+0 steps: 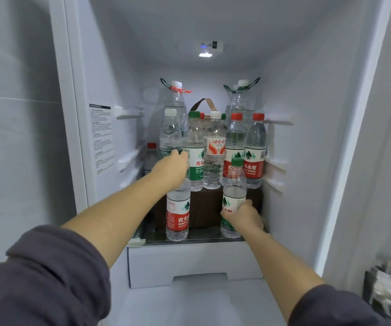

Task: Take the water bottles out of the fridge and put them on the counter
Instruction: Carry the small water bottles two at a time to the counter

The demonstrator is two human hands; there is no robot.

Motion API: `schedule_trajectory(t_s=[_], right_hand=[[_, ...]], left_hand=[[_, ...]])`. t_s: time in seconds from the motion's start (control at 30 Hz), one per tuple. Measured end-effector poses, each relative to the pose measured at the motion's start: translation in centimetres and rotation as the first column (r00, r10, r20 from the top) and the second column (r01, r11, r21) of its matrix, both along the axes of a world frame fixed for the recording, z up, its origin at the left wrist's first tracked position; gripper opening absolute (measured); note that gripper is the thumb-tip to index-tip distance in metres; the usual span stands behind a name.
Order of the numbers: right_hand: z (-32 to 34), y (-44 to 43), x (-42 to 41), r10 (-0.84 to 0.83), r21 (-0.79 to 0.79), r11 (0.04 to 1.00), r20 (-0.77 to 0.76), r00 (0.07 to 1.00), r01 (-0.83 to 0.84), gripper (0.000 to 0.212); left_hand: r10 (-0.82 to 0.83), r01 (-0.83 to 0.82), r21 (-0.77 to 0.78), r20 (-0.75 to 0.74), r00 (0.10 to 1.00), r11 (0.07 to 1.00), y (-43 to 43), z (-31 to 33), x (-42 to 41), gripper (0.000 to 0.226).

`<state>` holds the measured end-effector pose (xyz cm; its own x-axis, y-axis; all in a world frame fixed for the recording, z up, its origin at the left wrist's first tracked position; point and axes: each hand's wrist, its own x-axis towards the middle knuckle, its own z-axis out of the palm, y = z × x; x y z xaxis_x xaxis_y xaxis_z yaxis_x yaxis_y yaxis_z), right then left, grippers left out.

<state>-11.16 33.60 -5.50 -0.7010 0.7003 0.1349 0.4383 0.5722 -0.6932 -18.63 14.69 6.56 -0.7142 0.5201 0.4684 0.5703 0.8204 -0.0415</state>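
One green-label bottle [234, 184] gripped low, right hand [245, 217]

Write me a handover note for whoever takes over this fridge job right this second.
Left hand: wrapped over the top of the red-label bottle at front left, apparently gripping it.
Right hand: grips the green-cap bottle at its label, front right.
Both bottles stand on the glass shelf. The other bottles sit on and around the brown box behind.
Done: nothing visibly out; the counter is not in view.
Left: lift these two out, then the rest.
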Motion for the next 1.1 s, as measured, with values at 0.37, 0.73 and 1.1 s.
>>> schedule_trajectory(t_s=[0.37,0.73,1.1], right_hand=[[-0.2,0.4,0.3,0.035,-0.024,0.999,-0.032,0.999,-0.036,0.068],[-1.2,0.1,0.0,0.032,-0.197,0.975,-0.349,0.936,-0.107,0.082],[-1.2,-0.1,1.1,0.047,-0.131,0.986,-0.357,0.933,-0.1,0.061]], left_hand=[[-0.092,0.023,0.568,0.094,0.991,0.823,-0.7,-4.1,0.1,0.05],[-0.156,-0.164,0.786,0.313,0.937,0.596,-0.8,-13.7,1.6,0.084],[-0.127,-0.204,0.744,0.362,0.924,0.636,-0.5,-14.9,1.1,0.063]])
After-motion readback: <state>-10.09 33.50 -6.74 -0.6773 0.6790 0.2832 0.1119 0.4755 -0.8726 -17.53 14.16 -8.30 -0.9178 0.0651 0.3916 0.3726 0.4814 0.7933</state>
